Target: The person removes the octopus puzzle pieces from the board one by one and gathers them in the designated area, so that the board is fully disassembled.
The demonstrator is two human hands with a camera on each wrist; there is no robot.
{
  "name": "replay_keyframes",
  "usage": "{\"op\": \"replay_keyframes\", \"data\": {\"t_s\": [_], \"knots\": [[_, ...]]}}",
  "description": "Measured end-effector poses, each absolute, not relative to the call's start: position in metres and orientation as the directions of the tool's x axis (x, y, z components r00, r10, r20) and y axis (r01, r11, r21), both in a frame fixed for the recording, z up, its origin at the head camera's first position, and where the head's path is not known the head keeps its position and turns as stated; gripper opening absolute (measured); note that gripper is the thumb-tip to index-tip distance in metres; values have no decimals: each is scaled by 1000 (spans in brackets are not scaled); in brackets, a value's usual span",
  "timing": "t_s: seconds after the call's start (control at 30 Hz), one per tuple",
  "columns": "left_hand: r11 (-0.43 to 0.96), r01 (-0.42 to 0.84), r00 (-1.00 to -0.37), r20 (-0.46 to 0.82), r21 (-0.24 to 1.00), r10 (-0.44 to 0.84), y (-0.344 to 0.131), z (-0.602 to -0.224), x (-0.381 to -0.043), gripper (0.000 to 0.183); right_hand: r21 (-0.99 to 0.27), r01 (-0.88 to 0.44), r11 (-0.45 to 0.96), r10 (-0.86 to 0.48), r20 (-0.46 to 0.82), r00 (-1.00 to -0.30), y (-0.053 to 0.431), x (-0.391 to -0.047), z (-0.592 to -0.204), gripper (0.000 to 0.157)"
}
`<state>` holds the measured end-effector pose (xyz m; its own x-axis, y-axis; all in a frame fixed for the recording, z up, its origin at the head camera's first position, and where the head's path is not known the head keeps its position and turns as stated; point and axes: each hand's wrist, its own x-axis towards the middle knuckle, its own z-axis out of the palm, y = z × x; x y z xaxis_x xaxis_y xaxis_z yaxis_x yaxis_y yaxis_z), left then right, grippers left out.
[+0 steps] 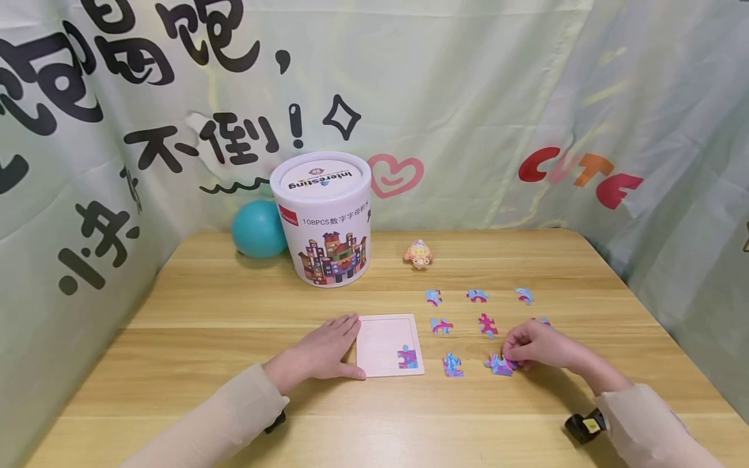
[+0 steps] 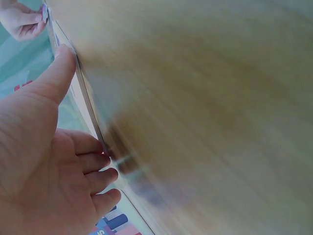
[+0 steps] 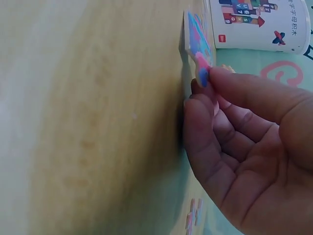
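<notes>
A square pale puzzle tray (image 1: 380, 341) lies at the middle of the table, with one blue and purple jigsaw piece (image 1: 407, 358) in its lower right corner. My left hand (image 1: 328, 350) rests against the tray's left edge, fingers extended along it and thumb at the lower corner. On the right, my right hand (image 1: 543, 344) pinches a blue and pink jigsaw piece (image 3: 198, 39) between thumb and index finger. In the right wrist view that piece is tilted, close over the wooden surface. Just left of it lies another jigsaw piece (image 1: 452, 364).
More loose pieces, such as a magenta one (image 1: 487, 325), lie spread right of the tray. Farther back stand a white bucket (image 1: 328, 221), a teal balloon (image 1: 259, 229) and a small figurine (image 1: 419, 254). A printed curtain (image 1: 468, 117) hangs behind the table (image 1: 205, 312).
</notes>
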<state>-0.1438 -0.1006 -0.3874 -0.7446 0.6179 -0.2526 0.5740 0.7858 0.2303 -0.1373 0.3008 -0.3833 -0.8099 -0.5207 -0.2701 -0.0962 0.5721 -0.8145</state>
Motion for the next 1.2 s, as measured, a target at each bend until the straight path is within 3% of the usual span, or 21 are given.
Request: {"op": "replay_keyframes", "data": {"t_s": [0.6, 0.83, 1.2], "knots": [[786, 574, -741, -261, 230, 618, -100, -387, -144, 92, -804, -106, 586, -509, -263, -819, 295, -140, -377, 11], [784, 581, -740, -260, 217, 620, -101, -388, -144, 92, -795, -156, 586, -512, -214, -832, 268, -148, -362, 15], [785, 585, -741, -258, 206, 620, -101, -390, -145, 93, -802, -248, 544, -594, -159, -789, 214, -162, -361, 12]]}}
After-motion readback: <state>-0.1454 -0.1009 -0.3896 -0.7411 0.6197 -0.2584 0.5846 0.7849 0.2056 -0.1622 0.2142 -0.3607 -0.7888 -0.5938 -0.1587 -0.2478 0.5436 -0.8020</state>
